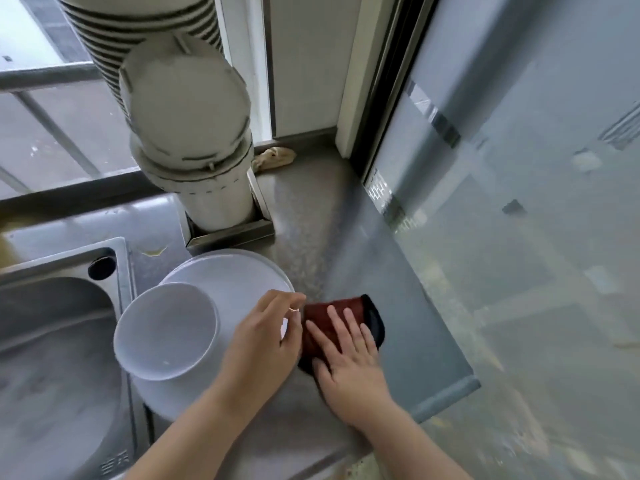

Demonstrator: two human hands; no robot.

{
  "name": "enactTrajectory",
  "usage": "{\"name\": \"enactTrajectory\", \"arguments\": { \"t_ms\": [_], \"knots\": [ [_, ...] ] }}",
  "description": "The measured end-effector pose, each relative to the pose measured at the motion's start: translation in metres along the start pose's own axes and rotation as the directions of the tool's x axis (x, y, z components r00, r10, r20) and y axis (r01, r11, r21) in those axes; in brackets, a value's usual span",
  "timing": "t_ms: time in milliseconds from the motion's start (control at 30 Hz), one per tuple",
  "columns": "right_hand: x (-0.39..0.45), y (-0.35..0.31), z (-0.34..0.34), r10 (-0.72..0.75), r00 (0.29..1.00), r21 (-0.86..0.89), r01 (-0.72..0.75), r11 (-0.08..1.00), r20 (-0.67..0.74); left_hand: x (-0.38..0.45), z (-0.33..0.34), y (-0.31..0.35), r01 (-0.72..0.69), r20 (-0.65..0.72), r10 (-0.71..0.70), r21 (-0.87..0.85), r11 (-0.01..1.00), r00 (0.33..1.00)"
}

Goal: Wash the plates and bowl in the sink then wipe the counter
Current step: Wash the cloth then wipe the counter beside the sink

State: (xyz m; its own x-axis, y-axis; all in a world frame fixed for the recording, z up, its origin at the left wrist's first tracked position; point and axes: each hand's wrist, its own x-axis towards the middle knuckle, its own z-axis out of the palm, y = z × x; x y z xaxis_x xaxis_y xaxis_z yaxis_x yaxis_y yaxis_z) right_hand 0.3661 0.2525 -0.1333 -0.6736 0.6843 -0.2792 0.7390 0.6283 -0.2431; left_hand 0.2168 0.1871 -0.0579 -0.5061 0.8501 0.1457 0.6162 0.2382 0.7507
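A white plate [228, 271] lies on the steel counter [311, 220] just right of the sink [52, 341]. A white bowl [166, 327] sits tilted on the plate's left part. My left hand [266, 337] is over the plate's right rim, fingers curled round the edge. Directly to its right, a dark red cloth [356, 303] with a black border lies on the counter. My right hand [346, 355] presses flat on the cloth with straight, spread fingers.
A thick white pipe [187, 133] rises from a steel collar behind the plate. A crumpled beige rag [273, 157] lies in the back corner. The counter's right edge [450, 375] drops off beside a glass door [519, 168].
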Motion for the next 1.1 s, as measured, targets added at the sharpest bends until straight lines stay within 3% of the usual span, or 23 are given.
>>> {"name": "enactTrajectory", "arguments": {
  "t_ms": [167,367,500,567,667,800,867,967,1100],
  "knots": [
    [-0.007,0.022,-0.005,-0.174,0.984,-0.05,0.177,0.983,0.045,0.024,-0.001,-0.011,0.061,0.045,-0.059,-0.048,0.997,0.997],
    [0.102,0.058,-0.054,0.153,0.988,-0.047,-0.153,0.987,-0.015,0.028,-0.009,-0.016,0.099,0.061,-0.096,-0.047,0.994,0.994],
    [0.192,0.034,-0.07,0.27,0.962,0.0,-0.27,0.963,-0.044,0.027,-0.016,-0.017,0.133,0.012,-0.132,-0.052,0.99,0.991],
    [0.215,0.004,-0.069,0.188,0.982,0.004,-0.188,0.982,0.014,0.028,-0.018,-0.016,0.136,-0.023,-0.138,-0.062,0.989,0.99],
    [0.205,-0.023,-0.062,-0.079,0.995,0.0,0.079,0.997,0.065,0.029,-0.017,-0.012,0.14,-0.047,-0.142,-0.037,0.989,0.989],
    [0.139,0.004,-0.05,-0.299,0.951,-0.048,0.304,0.952,0.081,0.034,-0.011,-0.003,0.147,-0.034,-0.147,-0.016,0.989,0.988],
    [0.106,0.035,-0.045,-0.241,0.967,-0.051,0.245,0.968,0.078,0.037,-0.006,0.004,0.141,-0.032,-0.141,-0.025,0.99,0.989],
    [0.054,0.081,-0.036,0.029,0.999,-0.036,-0.03,0.999,-0.027,0.036,0.001,0.012,0.168,-0.032,-0.169,-0.048,0.985,0.985],
    [-0.008,0.088,-0.018,0.296,0.951,0.111,-0.287,0.952,-0.083,0.026,0.006,0.023,0.169,-0.044,-0.171,-0.03,0.985,0.984]
  ]
}}
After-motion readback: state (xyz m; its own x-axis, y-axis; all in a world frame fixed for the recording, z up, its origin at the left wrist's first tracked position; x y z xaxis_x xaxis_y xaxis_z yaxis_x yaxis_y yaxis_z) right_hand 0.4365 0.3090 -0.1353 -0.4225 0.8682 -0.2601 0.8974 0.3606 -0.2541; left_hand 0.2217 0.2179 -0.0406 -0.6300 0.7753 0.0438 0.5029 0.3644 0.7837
